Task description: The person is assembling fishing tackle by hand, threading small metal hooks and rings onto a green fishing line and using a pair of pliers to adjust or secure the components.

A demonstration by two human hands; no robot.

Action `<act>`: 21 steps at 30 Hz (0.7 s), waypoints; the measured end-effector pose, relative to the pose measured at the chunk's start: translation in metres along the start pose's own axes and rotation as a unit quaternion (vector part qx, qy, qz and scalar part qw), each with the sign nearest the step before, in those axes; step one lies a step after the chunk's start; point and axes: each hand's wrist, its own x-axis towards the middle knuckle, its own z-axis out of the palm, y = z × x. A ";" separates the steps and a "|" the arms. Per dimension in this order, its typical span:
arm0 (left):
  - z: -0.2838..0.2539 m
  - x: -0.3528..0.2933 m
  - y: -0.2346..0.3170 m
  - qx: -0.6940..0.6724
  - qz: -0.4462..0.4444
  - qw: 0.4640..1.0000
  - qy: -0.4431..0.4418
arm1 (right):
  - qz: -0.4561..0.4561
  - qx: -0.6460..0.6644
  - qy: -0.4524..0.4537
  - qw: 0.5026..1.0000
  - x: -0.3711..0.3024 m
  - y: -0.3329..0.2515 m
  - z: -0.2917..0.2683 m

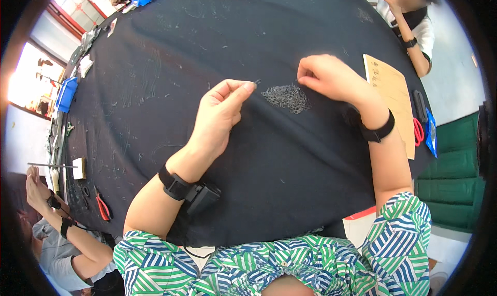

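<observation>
A heap of small dark grey metal pieces, like tiny links or clips, lies on the black tablecloth. To the left of the heap my left hand is raised, pinching a small dark piece between thumb and forefinger. Just right of the heap, my right hand is closed, palm down, fingers curled and thumb against them. Whatever its fingertips may hold is hidden. Each wrist wears a black strap, and a black box-shaped device hangs at the left one.
Right of my right arm lie a brown paper sheet, red-handled scissors and a blue packet. Red-handled pliers lie at the left. Blue scoop-like trays stand along the far left edge. Other people sit at the left and far right.
</observation>
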 end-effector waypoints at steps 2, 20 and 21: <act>0.004 -0.001 -0.002 -0.018 0.015 1.000 0.009 | -0.015 0.131 -0.025 0.991 0.001 -0.023 -0.008; 0.014 -0.013 0.011 0.005 0.021 1.000 -0.016 | 0.083 0.443 -0.072 0.890 -0.001 -0.072 -0.015; 0.014 -0.013 0.010 0.019 0.024 0.999 -0.020 | 0.084 0.444 -0.071 0.889 -0.002 -0.073 -0.015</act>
